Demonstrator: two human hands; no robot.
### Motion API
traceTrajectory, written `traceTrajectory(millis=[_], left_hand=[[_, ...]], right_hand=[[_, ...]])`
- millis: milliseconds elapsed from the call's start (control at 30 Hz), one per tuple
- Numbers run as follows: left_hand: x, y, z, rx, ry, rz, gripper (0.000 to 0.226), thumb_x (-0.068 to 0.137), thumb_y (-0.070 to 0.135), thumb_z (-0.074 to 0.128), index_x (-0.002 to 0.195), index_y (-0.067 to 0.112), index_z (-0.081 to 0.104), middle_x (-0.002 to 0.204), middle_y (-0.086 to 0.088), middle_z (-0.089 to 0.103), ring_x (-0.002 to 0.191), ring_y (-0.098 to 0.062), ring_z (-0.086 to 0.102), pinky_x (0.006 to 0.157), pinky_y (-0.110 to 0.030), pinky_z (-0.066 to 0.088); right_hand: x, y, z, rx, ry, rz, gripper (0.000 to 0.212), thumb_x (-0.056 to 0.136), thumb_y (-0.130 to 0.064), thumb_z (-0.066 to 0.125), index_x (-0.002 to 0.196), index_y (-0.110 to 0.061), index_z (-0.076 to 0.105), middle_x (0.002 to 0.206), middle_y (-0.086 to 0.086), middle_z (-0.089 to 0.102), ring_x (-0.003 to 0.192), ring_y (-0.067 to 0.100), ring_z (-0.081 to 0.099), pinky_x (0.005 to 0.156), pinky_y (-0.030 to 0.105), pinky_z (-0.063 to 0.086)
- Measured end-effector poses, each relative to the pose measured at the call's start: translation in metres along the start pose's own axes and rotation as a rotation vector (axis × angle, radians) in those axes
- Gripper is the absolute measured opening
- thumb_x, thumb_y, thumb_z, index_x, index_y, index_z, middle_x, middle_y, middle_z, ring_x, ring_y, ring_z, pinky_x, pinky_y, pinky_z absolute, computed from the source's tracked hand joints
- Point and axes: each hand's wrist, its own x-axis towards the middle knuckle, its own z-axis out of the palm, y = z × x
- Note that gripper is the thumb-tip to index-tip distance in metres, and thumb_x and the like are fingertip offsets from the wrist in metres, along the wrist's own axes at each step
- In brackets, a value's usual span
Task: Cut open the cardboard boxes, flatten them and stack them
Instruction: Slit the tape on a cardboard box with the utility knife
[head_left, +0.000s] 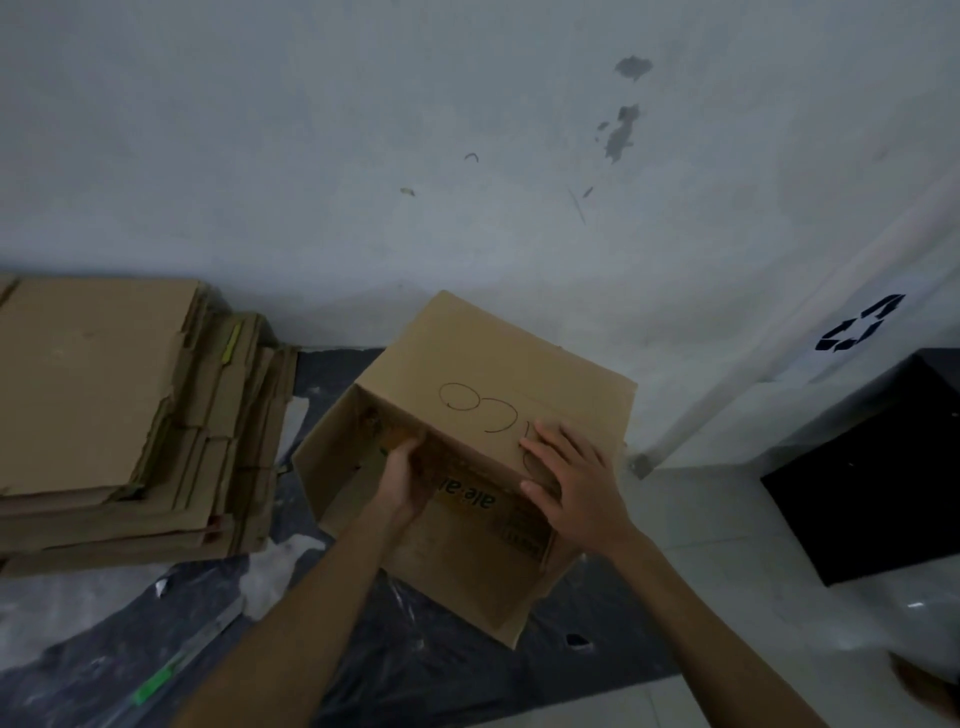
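Note:
A brown cardboard box (483, 374) stands tilted on the floor in the middle, its open side turned toward me, with black pen loops drawn on its top panel. My left hand (402, 480) reaches inside the opening and grips the front edge of the top panel from below. My right hand (569, 480) lies flat on that top panel near its front right corner, fingers spread, thumb over the edge. At the left a stack of flattened cardboard (104, 415) lies against the wall.
Black plastic sheeting (426, 670) covers the floor under the box. A white plastic scrap (275, 566) and a strip with a green mark (171, 670) lie at the lower left. A black bin (883, 478) stands at the right below a recycling sign (860, 325). The grey wall (467, 156) is close behind.

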Motion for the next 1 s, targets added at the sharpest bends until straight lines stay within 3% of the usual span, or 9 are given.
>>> traceTrajectory(millis=[133,267,333,400,467,567,700,833,1000], left_hand=[[-0.02,-0.022,-0.026,0.004,0.101,-0.06,0.03,0.091,0.037,0.058,0.113,0.017,0.054,0.109,-0.002,0.06,0.102,-0.021,0.056,0.104,-0.046,0.042],[-0.051,-0.024,-0.038,0.062,0.416,0.14,0.047,0.08,0.029,0.075,0.118,0.009,0.056,0.114,-0.004,0.063,0.106,-0.026,0.059,0.097,-0.043,0.048],[-0.063,-0.009,-0.033,0.174,0.524,0.303,0.053,0.084,0.018,0.072,0.13,0.003,0.05,0.113,-0.002,0.059,0.104,-0.022,0.056,0.096,-0.036,0.045],[-0.069,0.009,-0.029,0.219,0.601,0.393,0.054,0.086,0.012,0.068,0.134,0.001,0.046,0.112,-0.003,0.055,0.105,-0.021,0.053,0.096,-0.033,0.043],[-0.072,0.024,-0.037,0.206,0.652,0.412,0.051,0.087,0.011,0.067,0.131,0.0,0.046,0.111,-0.005,0.055,0.104,-0.022,0.054,0.096,-0.035,0.045],[-0.07,0.037,-0.063,0.27,0.696,0.393,0.047,0.088,0.014,0.067,0.129,-0.001,0.051,0.113,-0.006,0.057,0.11,-0.028,0.056,0.1,-0.044,0.046],[-0.065,0.05,-0.098,0.41,0.777,0.344,0.054,0.088,0.03,0.068,0.13,0.0,0.053,0.127,-0.019,0.059,0.113,-0.038,0.056,0.095,-0.055,0.048],[-0.057,0.055,-0.12,0.591,0.954,0.201,0.07,0.082,0.056,0.064,0.129,0.005,0.053,0.134,-0.024,0.049,0.126,-0.04,0.041,0.106,-0.047,0.035],[-0.054,0.045,-0.134,0.546,0.943,0.209,0.062,0.092,0.038,0.06,0.137,-0.002,0.044,0.144,-0.024,0.037,0.136,-0.036,0.024,0.111,-0.038,0.022]], right_hand=[[0.0,0.006,-0.005,-0.012,-0.011,-0.07,0.082,0.085,-0.078,0.006,0.15,-0.033,0.028,0.16,-0.01,0.01,0.148,0.018,0.0,0.116,0.038,-0.003],[-0.005,0.002,-0.008,-0.027,-0.028,-0.146,0.085,0.085,-0.074,-0.006,0.151,-0.031,0.025,0.158,-0.012,0.003,0.148,0.02,-0.001,0.117,0.036,-0.007],[-0.008,-0.006,-0.003,0.059,0.034,-0.124,0.078,0.091,-0.069,0.001,0.149,-0.028,0.033,0.159,-0.006,0.013,0.148,0.021,0.005,0.115,0.03,-0.011],[-0.006,-0.017,0.006,0.169,0.24,0.015,0.064,0.097,-0.056,0.018,0.142,-0.019,0.046,0.155,0.007,0.032,0.146,0.027,0.016,0.119,0.039,-0.001],[0.001,-0.029,0.017,0.235,0.382,0.229,0.056,0.097,-0.045,0.028,0.143,-0.015,0.043,0.155,0.013,0.028,0.146,0.033,0.013,0.118,0.05,0.006],[0.014,-0.049,0.035,0.47,0.232,0.387,0.061,0.099,-0.039,0.038,0.153,-0.018,0.017,0.161,0.014,0.004,0.148,0.033,0.001,0.118,0.052,0.01],[0.03,-0.061,0.059,0.574,0.074,0.336,0.076,0.098,-0.043,0.044,0.153,-0.027,-0.005,0.161,0.01,-0.01,0.147,0.031,-0.007,0.118,0.054,0.01],[0.042,-0.056,0.075,0.513,-0.114,0.277,0.084,0.095,-0.055,0.043,0.151,-0.031,-0.015,0.159,0.003,-0.022,0.146,0.029,-0.017,0.118,0.055,0.0],[0.049,-0.037,0.093,0.349,-0.41,0.257,0.087,0.095,-0.063,0.032,0.149,-0.026,-0.025,0.157,-0.003,-0.028,0.146,0.028,-0.019,0.117,0.054,-0.003]])
